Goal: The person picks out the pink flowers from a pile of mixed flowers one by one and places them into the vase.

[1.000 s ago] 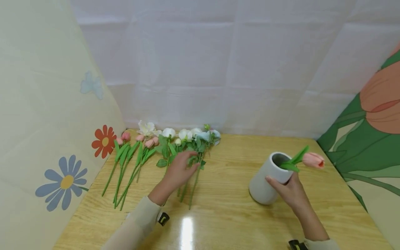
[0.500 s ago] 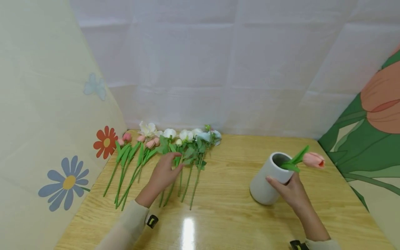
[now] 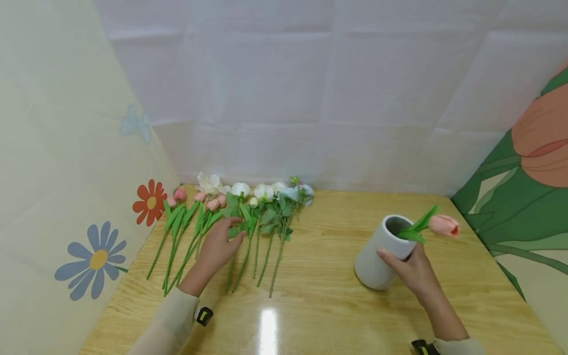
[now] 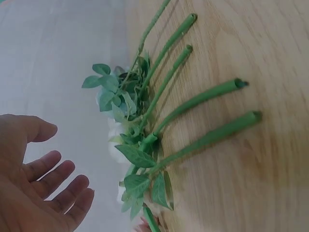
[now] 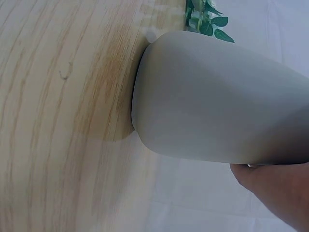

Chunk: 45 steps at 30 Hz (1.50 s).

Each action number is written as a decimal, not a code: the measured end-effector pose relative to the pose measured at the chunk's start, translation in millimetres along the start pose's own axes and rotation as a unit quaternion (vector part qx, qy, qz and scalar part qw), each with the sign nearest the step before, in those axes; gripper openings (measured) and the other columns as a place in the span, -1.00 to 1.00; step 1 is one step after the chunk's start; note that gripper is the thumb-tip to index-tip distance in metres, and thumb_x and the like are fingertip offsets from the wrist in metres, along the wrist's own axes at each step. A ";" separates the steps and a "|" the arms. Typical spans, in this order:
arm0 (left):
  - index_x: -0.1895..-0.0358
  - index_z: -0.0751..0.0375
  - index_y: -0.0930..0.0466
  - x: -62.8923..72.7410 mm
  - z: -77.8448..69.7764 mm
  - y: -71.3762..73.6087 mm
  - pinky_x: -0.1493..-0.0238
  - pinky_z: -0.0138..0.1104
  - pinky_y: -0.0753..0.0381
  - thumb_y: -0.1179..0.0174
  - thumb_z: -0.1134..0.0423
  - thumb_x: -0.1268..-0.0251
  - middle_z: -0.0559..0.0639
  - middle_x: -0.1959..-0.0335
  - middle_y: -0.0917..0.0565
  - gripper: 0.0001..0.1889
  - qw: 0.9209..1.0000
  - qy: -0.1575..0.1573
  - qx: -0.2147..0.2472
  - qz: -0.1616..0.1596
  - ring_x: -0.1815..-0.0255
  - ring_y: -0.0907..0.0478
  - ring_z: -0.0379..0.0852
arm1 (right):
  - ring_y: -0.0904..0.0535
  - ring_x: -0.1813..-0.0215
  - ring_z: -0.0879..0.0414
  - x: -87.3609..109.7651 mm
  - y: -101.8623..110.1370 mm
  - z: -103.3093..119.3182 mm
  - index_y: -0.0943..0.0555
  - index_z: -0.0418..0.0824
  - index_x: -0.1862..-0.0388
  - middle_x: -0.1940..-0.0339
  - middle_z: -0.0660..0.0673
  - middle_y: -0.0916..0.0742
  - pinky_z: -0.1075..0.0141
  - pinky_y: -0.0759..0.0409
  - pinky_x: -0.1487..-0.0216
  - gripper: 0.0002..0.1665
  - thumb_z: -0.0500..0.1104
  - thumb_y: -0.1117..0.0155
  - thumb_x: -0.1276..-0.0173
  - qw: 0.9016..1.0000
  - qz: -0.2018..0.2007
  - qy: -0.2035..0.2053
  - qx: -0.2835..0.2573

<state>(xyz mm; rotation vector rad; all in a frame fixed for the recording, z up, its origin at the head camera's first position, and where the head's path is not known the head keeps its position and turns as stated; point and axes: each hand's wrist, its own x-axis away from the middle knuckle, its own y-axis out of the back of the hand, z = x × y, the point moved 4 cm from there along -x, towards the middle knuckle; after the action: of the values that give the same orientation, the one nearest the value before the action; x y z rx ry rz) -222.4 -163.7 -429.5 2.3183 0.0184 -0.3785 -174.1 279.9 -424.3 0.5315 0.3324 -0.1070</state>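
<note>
My right hand grips a white vase on its right side near the mouth; in the right wrist view the vase fills much of the frame. A pink tulip leans out over the vase's rim, its green leaves at the opening and its lower stem hidden inside. Above the laid-out flowers hovers my left hand, fingers loosely bent with nothing between them. Close by lie white flowers with green stems. The left wrist view shows the hand apart from the stems.
Pink tulips lie left on the wooden table, a white lily-like bloom behind them. Blue flowers end the row at right. A white cloth hangs behind; printed panels flank both sides.
My left hand has moved left, from over the blue and white flowers toward the pink tulips, uncovering stems. The right hand and the vase have stayed nearly in place.
</note>
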 end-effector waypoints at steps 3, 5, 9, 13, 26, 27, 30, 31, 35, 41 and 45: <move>-0.22 0.33 -0.57 0.7 7.9 3.5 -0.09 0.10 -0.61 -0.30 0.24 -0.40 0.26 -0.17 -0.63 -0.60 1.000 0.003 -0.011 -0.008 -0.18 -0.56 0.25 | -0.57 0.11 0.42 0.1 -0.1 0.1 -0.41 -0.39 -0.20 0.16 0.30 -0.64 0.56 -0.56 0.15 -0.45 -0.35 -0.42 -0.30 1.000 -0.004 0.006 -0.002; -0.23 0.36 -0.56 1.4 13.0 6.0 -0.09 0.11 -0.60 -0.30 0.23 -0.41 0.28 -0.19 -0.62 -0.58 1.000 0.010 -0.016 -0.009 -0.18 -0.55 0.27 | -0.57 0.11 0.42 0.1 -0.2 0.1 -0.41 -0.39 -0.19 0.17 0.30 -0.64 0.56 -0.56 0.15 -0.45 -0.36 -0.42 -0.30 1.000 -0.006 0.007 -0.002; -0.28 0.39 -0.52 4.2 22.1 11.9 -0.11 0.12 -0.59 -0.28 0.20 -0.43 0.30 -0.24 -0.58 -0.54 0.999 0.035 -0.021 -0.003 -0.22 -0.52 0.29 | -0.57 0.11 0.43 -0.5 -0.2 -0.2 -0.41 -0.38 -0.20 0.16 0.30 -0.63 0.57 -0.55 0.15 -0.44 -0.36 -0.43 -0.29 1.000 -0.007 0.006 -0.002; -0.29 0.39 -0.52 8.0 31.4 18.0 -0.08 0.12 -0.60 -0.26 0.19 -0.45 0.31 -0.24 -0.58 -0.53 0.998 0.052 -0.035 -0.004 -0.22 -0.52 0.30 | -0.57 0.11 0.44 -1.1 0.2 -0.7 -0.42 -0.39 -0.21 0.17 0.31 -0.63 0.58 -0.54 0.15 -0.43 -0.37 -0.43 -0.28 1.000 -0.008 0.004 -0.001; -0.23 0.45 -0.54 14.6 55.3 34.4 -0.08 0.15 -0.58 -0.24 0.23 -0.43 0.39 -0.18 -0.60 -0.57 0.995 0.083 -0.060 -0.017 -0.16 -0.56 0.34 | -0.56 0.11 0.45 -0.3 1.2 -1.3 -0.40 -0.39 -0.25 0.18 0.34 -0.62 0.60 -0.53 0.13 -0.39 -0.39 -0.43 -0.27 1.000 -0.015 -0.007 -0.006; -0.23 0.46 -0.54 14.8 56.9 35.2 -0.09 0.15 -0.58 -0.24 0.24 -0.42 0.40 -0.18 -0.60 -0.57 0.994 0.084 -0.062 -0.017 -0.16 -0.55 0.34 | -0.56 0.11 0.45 -0.1 1.2 -1.1 -0.39 -0.39 -0.25 0.17 0.34 -0.62 0.60 -0.53 0.12 -0.39 -0.39 -0.43 -0.27 1.000 -0.015 -0.005 -0.006; -0.25 0.47 -0.52 15.9 62.7 36.5 -0.13 0.17 -0.56 -0.23 0.25 -0.43 0.40 -0.21 -0.58 -0.55 0.993 0.097 -0.060 -0.009 -0.21 -0.53 0.36 | -0.57 0.11 0.44 0.4 1.2 0.0 -0.40 -0.39 -0.23 0.17 0.32 -0.63 0.60 -0.54 0.12 -0.40 -0.39 -0.43 -0.27 1.000 -0.016 0.000 -0.008; -0.26 0.46 -0.51 16.4 64.7 36.7 -0.14 0.17 -0.56 -0.23 0.24 -0.43 0.40 -0.23 -0.57 -0.55 0.993 0.104 -0.060 -0.006 -0.22 -0.52 0.36 | -0.57 0.11 0.43 0.8 1.0 0.3 -0.40 -0.39 -0.23 0.17 0.32 -0.63 0.59 -0.54 0.12 -0.40 -0.39 -0.43 -0.27 1.000 -0.015 0.002 -0.008; -0.31 0.47 -0.46 20.0 70.7 38.4 -0.13 0.18 -0.56 -0.20 0.22 -0.47 0.41 -0.26 -0.54 -0.51 0.991 0.124 -0.058 0.004 -0.24 -0.50 0.37 | -0.56 0.10 0.43 1.4 0.4 0.0 -0.40 -0.39 -0.25 0.16 0.32 -0.63 0.59 -0.54 0.12 -0.39 -0.40 -0.43 -0.26 1.000 -0.017 0.003 -0.011; -0.29 0.50 -0.46 23.1 79.5 40.3 -0.05 0.17 -0.59 -0.19 0.22 -0.45 0.43 -0.22 -0.57 -0.51 0.988 0.132 -0.076 0.002 -0.17 -0.54 0.39 | -0.54 0.10 0.46 0.8 -0.2 -1.4 -0.38 -0.38 -0.29 0.16 0.36 -0.61 0.60 -0.52 0.12 -0.35 -0.38 -0.44 -0.26 1.000 -0.016 -0.007 -0.002; -0.25 0.52 -0.47 24.7 86.0 40.8 -0.07 0.18 -0.58 -0.19 0.21 -0.44 0.44 -0.20 -0.57 -0.52 0.987 0.139 -0.080 0.006 -0.17 -0.54 0.39 | -0.53 0.09 0.47 1.1 0.0 -0.7 -0.35 -0.36 -0.33 0.13 0.32 -0.60 0.59 -0.53 0.12 -0.32 -0.33 -0.44 -0.30 1.000 -0.010 -0.020 0.011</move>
<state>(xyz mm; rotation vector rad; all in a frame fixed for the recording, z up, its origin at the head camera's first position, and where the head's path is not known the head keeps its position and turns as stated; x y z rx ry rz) -216.4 -255.4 -464.3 2.1924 0.1664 -0.0431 -173.3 280.1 -425.2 0.5474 0.2981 -0.1411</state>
